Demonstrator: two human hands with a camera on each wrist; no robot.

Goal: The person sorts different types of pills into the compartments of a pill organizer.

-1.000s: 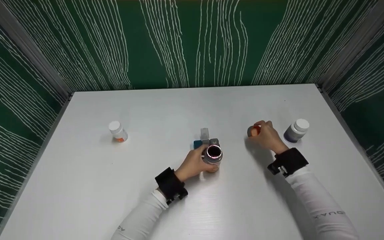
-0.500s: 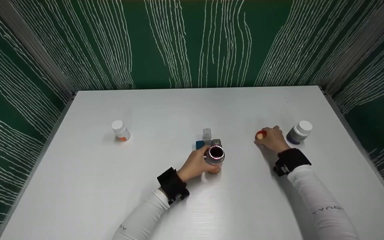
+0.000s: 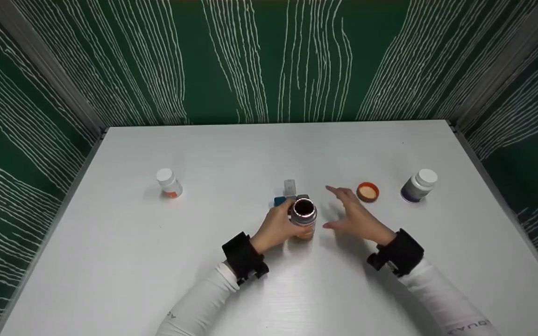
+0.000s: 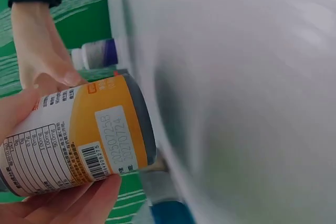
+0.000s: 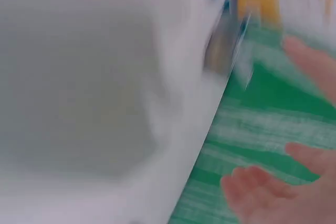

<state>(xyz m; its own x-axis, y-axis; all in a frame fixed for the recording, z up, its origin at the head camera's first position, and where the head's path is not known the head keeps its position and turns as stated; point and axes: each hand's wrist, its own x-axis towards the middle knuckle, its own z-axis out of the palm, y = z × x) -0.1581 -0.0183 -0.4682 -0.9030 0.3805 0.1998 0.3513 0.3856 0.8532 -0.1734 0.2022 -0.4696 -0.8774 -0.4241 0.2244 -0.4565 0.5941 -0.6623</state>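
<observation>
My left hand [image 3: 278,227] grips an uncapped pill bottle [image 4: 79,135] with a white and orange label and a dark base. In the head view its round mouth faces up toward me. My right hand [image 3: 355,219] is empty, thumb and fingers spread, a short way right of the bottle. Behind it an orange cap [image 3: 368,192] lies on the table with its pale inside up. Just beyond the bottle sits a small pill box [image 3: 290,189] with a raised clear lid and a blue part, partly hidden by the bottle and left hand.
A small white bottle with an orange mark [image 3: 169,183] stands on the left of the white table [image 3: 110,233]. On the right stands a white-capped bottle with a purple lower part [image 3: 419,185]. Green walls with white streaks enclose the back and sides.
My right hand has set the orange cap down on the table and let go of it, then moved left toward the bottle, fingers spread. My left hand still holds the pill bottle.
</observation>
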